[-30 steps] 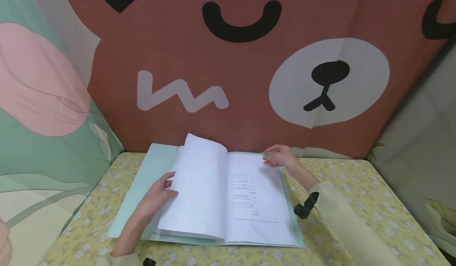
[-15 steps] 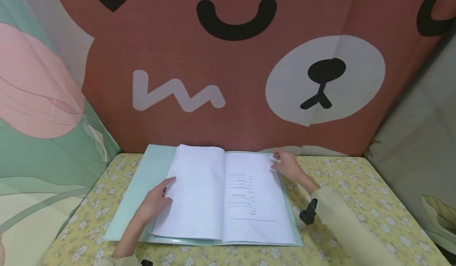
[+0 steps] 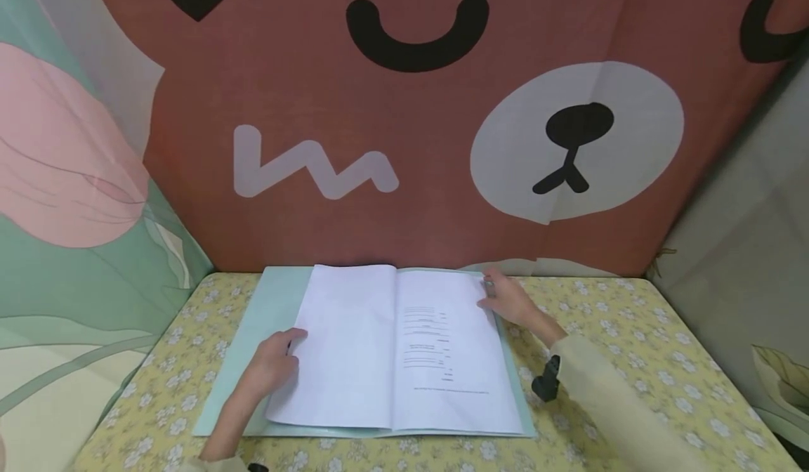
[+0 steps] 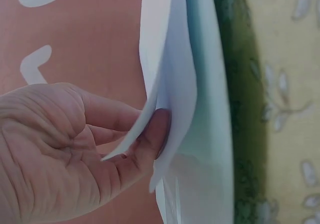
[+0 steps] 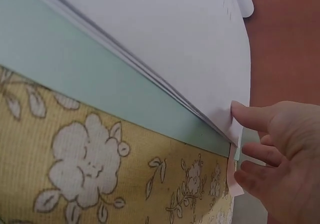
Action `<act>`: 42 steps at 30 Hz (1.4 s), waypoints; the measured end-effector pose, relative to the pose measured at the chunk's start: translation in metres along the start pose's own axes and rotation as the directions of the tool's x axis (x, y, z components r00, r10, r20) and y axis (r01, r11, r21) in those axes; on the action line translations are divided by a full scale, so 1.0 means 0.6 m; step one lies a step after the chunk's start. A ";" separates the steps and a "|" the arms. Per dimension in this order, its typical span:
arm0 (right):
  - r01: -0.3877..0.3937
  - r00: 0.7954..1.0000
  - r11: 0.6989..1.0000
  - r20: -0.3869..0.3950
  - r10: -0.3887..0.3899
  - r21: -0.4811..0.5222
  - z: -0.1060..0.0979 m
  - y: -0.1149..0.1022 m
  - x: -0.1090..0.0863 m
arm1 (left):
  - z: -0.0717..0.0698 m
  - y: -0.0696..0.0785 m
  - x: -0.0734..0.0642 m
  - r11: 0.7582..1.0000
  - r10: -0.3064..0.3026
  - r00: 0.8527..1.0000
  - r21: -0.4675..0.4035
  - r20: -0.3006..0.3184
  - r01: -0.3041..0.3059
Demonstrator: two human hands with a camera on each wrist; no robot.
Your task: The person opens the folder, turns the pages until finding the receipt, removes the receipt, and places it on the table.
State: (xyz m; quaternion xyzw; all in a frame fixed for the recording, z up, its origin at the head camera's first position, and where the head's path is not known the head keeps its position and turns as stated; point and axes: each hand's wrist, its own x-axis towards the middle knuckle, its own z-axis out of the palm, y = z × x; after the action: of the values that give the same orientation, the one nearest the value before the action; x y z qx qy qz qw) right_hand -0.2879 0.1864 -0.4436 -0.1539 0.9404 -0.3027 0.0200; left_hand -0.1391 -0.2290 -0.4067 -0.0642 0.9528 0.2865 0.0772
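Note:
An open mint-green folder [image 3: 272,296] lies on the table with white sheets in it. Its left sheet [image 3: 344,345] is blank, while the right sheet [image 3: 455,345] carries small printed lines. My left hand [image 3: 268,366] is at the left sheet's outer edge; the left wrist view shows its fingers [image 4: 157,129] around the page edge, one tucked between two sheets. At the upper right corner, my right hand [image 3: 508,300] touches the printed sheet with its thumb. Its other fingers [image 5: 255,169] lie loosely beyond the corner, apart from the thumb.
A yellow flowered cloth [image 3: 607,359] covers the table. Behind it hangs a brown curtain [image 3: 303,233] with a bear face, close to the folder's far edge. A pale pink strip [image 5: 234,176] shows by the folder corner. Black straps with small devices [image 3: 546,381] sit at the wrists.
The left page has gone from raised and curved to lying nearly flat. My left hand has moved slightly down its edge. My right hand has moved onto the upper right corner.

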 end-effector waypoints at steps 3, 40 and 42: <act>-0.010 1.000 1.000 0.009 0.010 -0.012 0.001 0.001 0.002 | 0.003 -0.004 0.001 1.000 -0.008 1.000 0.010 -0.005 0.008; -0.082 0.993 0.997 0.085 0.082 0.006 0.019 -0.013 0.017 | 0.134 0.134 -0.035 0.888 0.364 0.910 0.221 0.197 -0.403; -0.088 0.993 0.996 0.084 0.087 0.010 0.019 -0.015 0.018 | 0.133 0.132 -0.034 0.893 0.359 0.910 0.206 0.207 -0.400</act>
State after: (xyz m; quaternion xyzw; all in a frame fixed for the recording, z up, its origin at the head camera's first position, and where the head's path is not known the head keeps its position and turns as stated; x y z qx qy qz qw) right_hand -0.2939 0.1697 -0.4472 -0.1248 0.9424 -0.3013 0.0737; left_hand -0.1238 -0.1175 -0.4260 0.1572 0.9652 0.1809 0.1047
